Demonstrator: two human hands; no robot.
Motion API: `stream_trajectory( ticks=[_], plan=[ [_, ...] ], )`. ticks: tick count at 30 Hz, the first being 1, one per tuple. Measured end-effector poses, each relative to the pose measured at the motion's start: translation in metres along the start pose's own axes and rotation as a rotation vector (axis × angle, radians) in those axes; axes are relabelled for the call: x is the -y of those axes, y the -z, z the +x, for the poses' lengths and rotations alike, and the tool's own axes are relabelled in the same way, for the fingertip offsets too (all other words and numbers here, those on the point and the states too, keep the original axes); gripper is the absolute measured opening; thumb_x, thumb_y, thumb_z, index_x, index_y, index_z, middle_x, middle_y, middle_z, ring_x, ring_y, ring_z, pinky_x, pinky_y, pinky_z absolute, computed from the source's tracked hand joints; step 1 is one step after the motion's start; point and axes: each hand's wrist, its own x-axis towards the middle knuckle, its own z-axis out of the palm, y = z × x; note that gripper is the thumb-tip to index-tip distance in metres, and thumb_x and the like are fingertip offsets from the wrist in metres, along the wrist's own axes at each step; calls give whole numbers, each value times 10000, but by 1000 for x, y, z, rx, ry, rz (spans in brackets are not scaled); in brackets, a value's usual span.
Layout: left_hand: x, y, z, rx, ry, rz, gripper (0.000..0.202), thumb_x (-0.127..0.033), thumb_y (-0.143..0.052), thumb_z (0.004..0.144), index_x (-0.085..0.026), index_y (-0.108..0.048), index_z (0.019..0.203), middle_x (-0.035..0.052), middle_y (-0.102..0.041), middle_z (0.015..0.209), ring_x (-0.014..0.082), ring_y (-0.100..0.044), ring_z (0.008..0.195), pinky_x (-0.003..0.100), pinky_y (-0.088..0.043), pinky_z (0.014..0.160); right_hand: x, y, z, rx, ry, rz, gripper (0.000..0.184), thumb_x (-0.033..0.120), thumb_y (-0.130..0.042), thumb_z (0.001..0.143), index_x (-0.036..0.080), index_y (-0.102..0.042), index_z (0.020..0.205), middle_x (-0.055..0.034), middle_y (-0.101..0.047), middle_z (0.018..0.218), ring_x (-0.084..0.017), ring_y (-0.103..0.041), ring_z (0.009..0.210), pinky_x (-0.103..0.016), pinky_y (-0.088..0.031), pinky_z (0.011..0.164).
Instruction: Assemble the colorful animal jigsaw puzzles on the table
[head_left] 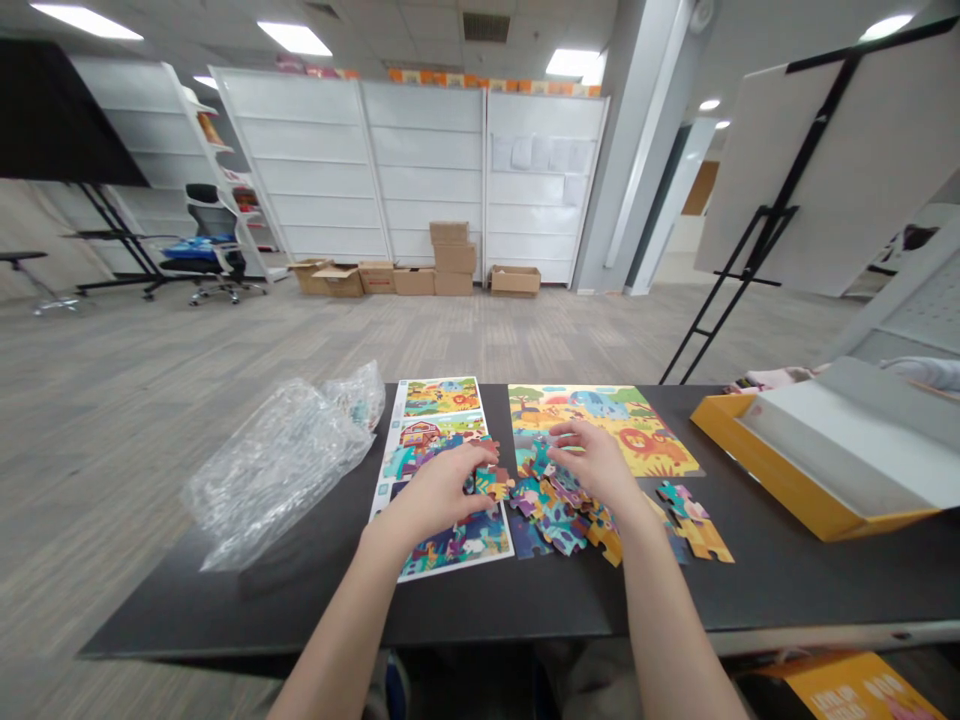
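Note:
My left hand (442,485) rests on a printed guide sheet (439,420) with its fingers curled round a jigsaw piece at the sheet's right edge. My right hand (596,460) lies over a heap of loose colourful jigsaw pieces (562,515), fingers bent and pinching at a piece near the lower edge of a partly built animal puzzle board (645,425). More loose pieces (694,520) lie to the right of my right wrist. All of it sits on a black table (787,590).
A crumpled clear plastic wrap (277,465) lies at the table's left. An orange box with a grey-white lid (832,455) sits at the right. A black easel (750,250) stands behind; cardboard boxes (450,260) and an office chair (206,250) stand far off.

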Motion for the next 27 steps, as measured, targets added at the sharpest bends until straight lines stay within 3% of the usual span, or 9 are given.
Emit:
stream_trajectory(
  ticks=[5,10,15,19,22,27],
  plan=[
    [-9,13,-10,68,-3,-21,381,-254,-787,772,-237,-675,1136,59,-699,1250,258,-639,1161,373,-483,995,10,-6,0,-14,7,54,171,259,-675,752,192,-673,910,-82,-734,970,-214,-713,862,-347,-590,755],
    [-13,13,-20,185,-55,-63,306,-182,-759,754,-256,-713,1048,17,-725,1107,234,-654,1055,330,-490,941,20,-17,-2,32,11,75,131,258,-667,753,193,-680,866,-73,-741,914,-203,-710,843,-332,-583,764],
    [-10,16,-27,197,-71,-134,316,-188,-732,764,-269,-710,1069,15,-721,1143,227,-643,1093,333,-479,990,25,-26,-3,126,23,56,59,252,-653,762,196,-651,783,-39,-722,787,-192,-695,741,-326,-568,717],
    [2,25,-29,74,3,-62,349,-304,-700,819,-252,-662,1161,45,-696,1231,249,-623,1160,375,-472,1026,24,-30,-2,125,39,-27,17,190,-647,755,194,-637,769,-32,-713,764,-194,-701,752,-322,-560,724],
    [13,29,-30,-25,80,94,303,-306,-660,844,-234,-660,1139,74,-689,1233,283,-605,1192,421,-457,1044,22,-31,-2,89,31,-142,51,142,-647,754,188,-636,774,-43,-714,782,-196,-705,763,-326,-558,744],
    [21,27,-32,-7,138,213,374,-305,-662,834,-207,-638,1194,115,-673,1254,317,-589,1227,447,-456,1043,19,-30,-2,120,53,-243,81,120,-630,792,177,-663,840,-63,-716,830,-201,-702,797,-332,-555,770]
  ],
)
